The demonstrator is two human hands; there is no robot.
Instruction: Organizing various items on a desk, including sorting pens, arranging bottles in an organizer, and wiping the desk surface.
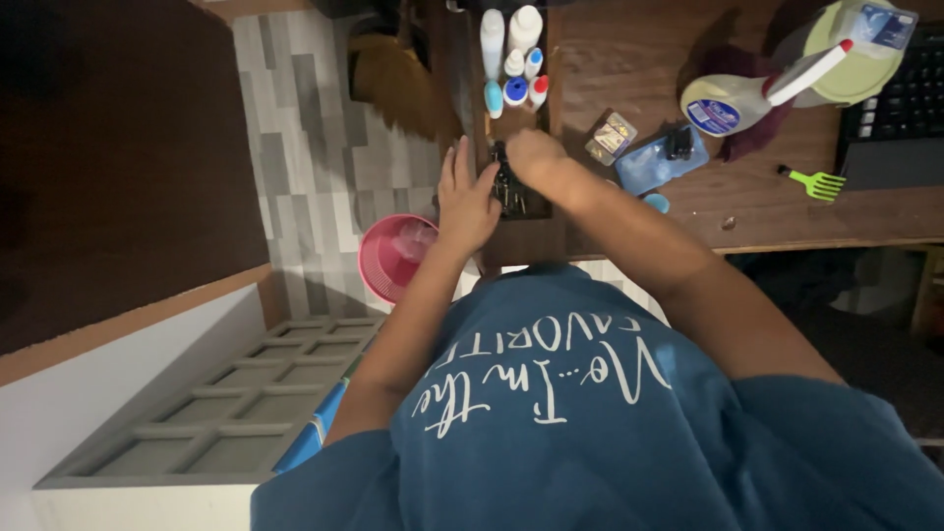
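Over the narrow tray [526, 211] at the bench [649, 59] edge, left hand [465, 202] rests with spread fingers, right hand [534, 155] curls over small dark pieces [507, 189], its grasp unclear, sorting seemingly unfinished

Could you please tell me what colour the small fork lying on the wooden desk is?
The fork is bright green, seen in the head view, on the desk.

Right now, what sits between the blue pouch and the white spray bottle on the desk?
Head view: a small dark object lies on the blue pouch's top edge; past that, only bare wood desk up to the white spray bottle.
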